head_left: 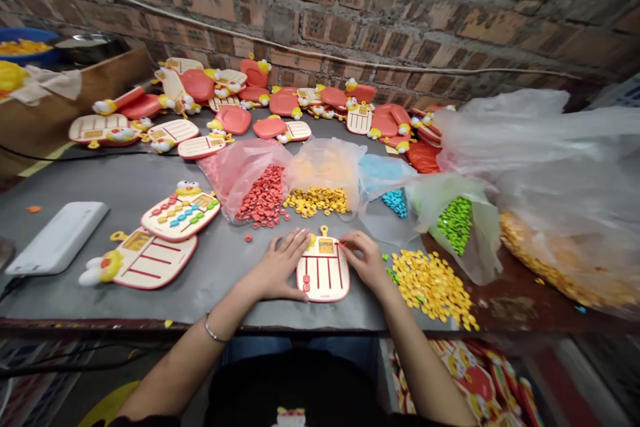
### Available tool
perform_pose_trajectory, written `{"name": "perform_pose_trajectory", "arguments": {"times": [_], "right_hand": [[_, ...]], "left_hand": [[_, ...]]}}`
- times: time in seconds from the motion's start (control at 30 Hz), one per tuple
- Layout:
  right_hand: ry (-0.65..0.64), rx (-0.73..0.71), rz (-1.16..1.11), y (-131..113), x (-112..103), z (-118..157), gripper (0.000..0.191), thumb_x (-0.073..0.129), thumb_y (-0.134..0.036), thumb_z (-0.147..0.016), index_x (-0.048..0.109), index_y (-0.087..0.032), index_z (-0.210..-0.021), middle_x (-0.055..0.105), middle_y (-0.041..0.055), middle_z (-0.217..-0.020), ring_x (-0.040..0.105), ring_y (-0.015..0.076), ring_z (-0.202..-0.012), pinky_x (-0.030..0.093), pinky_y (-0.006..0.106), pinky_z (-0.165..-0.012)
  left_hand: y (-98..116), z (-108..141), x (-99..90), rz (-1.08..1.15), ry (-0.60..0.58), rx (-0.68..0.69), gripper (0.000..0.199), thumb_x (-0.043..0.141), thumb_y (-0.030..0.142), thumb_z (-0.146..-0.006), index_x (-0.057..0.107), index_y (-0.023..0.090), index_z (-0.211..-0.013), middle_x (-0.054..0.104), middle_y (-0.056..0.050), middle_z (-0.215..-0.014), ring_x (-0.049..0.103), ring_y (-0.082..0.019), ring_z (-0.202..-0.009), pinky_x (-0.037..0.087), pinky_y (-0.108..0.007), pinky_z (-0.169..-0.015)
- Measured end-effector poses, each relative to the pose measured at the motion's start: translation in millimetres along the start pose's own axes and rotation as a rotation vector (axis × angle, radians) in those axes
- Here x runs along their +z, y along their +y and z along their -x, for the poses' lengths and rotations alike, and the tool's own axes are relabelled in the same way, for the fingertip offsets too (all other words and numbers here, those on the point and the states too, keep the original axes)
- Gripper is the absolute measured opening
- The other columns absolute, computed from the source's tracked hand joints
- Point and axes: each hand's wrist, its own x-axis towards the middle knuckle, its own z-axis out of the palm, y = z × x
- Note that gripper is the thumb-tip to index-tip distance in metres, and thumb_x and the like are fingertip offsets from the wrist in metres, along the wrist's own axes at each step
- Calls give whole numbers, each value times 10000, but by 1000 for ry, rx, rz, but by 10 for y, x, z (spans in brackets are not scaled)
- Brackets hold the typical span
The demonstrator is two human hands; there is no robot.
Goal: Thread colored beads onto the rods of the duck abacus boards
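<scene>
A cream, red-edged toy board [330, 272] with red slots lies flat before me, its yellow loop pointing away. My left hand [280, 265] braces its left side, fingers over the top corner and thumb at the lower edge. Two red beads [307, 283] sit in the leftmost slot. At the board's upper right, my right hand [367, 259] is closed in a pinch; a speck of red shows at the fingertips, too small to name. To the left, a board with coloured beads [181, 215] overlaps a beadless board [155, 263].
Bags of red beads [263, 197], yellow beads [317, 201], blue beads [395, 202] and green beads [455, 223] stand behind my hands. Loose yellow beads [433, 287] lie right. More boards [285, 102] line the brick wall. A white power bank [59, 238] lies left.
</scene>
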Motion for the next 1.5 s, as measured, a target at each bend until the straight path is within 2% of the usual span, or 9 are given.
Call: {"name": "perform_pose_trajectory", "arguments": {"times": [0.13,0.23,0.4,0.6,0.7,1.0,1.17,1.33,1.5], "right_hand": [[-28,-110,303,75,87,-39,174,505,-162,-931,665,-211,-879,622,75,-861,541,231,-869,462,378,-798],[-48,-137,390,94,83,-16,212,490,-146,-936,656,-201,-816,591,72,-803,512,229,-824,450,357,-748],[-188,-188,245,61,21,99,164,522,-141,-927,649,-190,-836,607,63,-803,530,213,-802,452,337,-722],[-199,-238,146,-46,393,-48,178,531,-116,-901,657,-197,-806,658,74,-841,576,219,-849,468,370,-807],[-273,-258,122,-129,490,-157,153,540,-119,-891,668,-192,-847,685,74,-877,599,216,-856,471,353,-803],[-384,-156,-17,-158,352,-263,97,597,-239,-894,675,-185,-916,708,47,-814,630,167,-722,476,271,-692],[-495,-108,-149,-135,277,-302,171,621,-332,-892,683,-176,-925,717,54,-845,646,167,-727,492,269,-685],[-440,-149,-9,-150,265,-120,190,624,-320,-888,716,-201,-1004,697,79,-894,614,208,-835,482,339,-771],[-386,-135,-75,-181,241,75,204,609,-337,-902,716,-218,-1028,660,78,-899,609,211,-852,488,359,-790]], "left_hand": [[-11,-8,21,-22,-7,-5,1250,575,826,-678,-37,178,-1553,51,-161,-1608,76,-377,-1467,126,-557,-1127],[-19,-15,33,-37,5,-5,1254,569,845,-661,-12,188,-1556,74,-158,-1607,96,-383,-1463,96,-566,-1130],[-8,-24,10,-26,23,-2,1218,567,846,-660,55,204,-1560,120,-158,-1601,138,-374,-1458,52,-558,-1139],[1,-39,-15,-3,15,9,1170,568,816,-686,108,183,-1556,137,-158,-1598,146,-369,-1458,36,-571,-1138],[5,-36,-17,9,11,13,1154,583,794,-691,120,183,-1554,150,-159,-1595,154,-364,-1457,23,-571,-1137],[-11,-31,4,72,46,58,1151,628,766,-677,121,214,-1552,207,-157,-1584,201,-373,-1445,44,-565,-1141],[-3,-32,-13,96,18,83,1105,585,773,-712,123,223,-1552,187,-136,-1591,202,-364,-1447,8,-593,-1135],[16,-28,-48,102,15,72,1097,590,771,-716,135,227,-1552,195,-141,-1588,213,-369,-1442,18,-576,-1140],[23,-38,-32,97,15,73,1082,577,772,-727,137,227,-1552,192,-136,-1590,209,-364,-1445,23,-566,-1145]]}}
